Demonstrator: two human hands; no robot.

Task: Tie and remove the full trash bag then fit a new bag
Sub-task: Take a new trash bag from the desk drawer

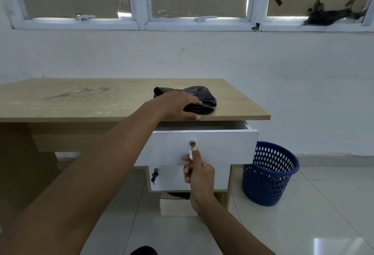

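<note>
**Closing the drawer, new bag in hand**

The light wooden desk (81, 101) is filling the left and centre of the view, its white drawer (218, 145) standing partly pulled out at about 6 o'clock from the desktop's right end. At 4 o'clock from the drawer, well apart on the tiled floor, the dark blue perforated plastic waste basket (271, 175) is standing upright and looks unlined. The folded black plastic trash bag (204, 101) is lying near the desktop's front edge. The left hand (180, 105) is curling over its near side, gripping it. The right hand (199, 170) is pinching the small white round drawer knob (190, 153), index finger extended toward the lock above. Probably best: push the drawer squarely shut, then lift the bag clear.
</note>
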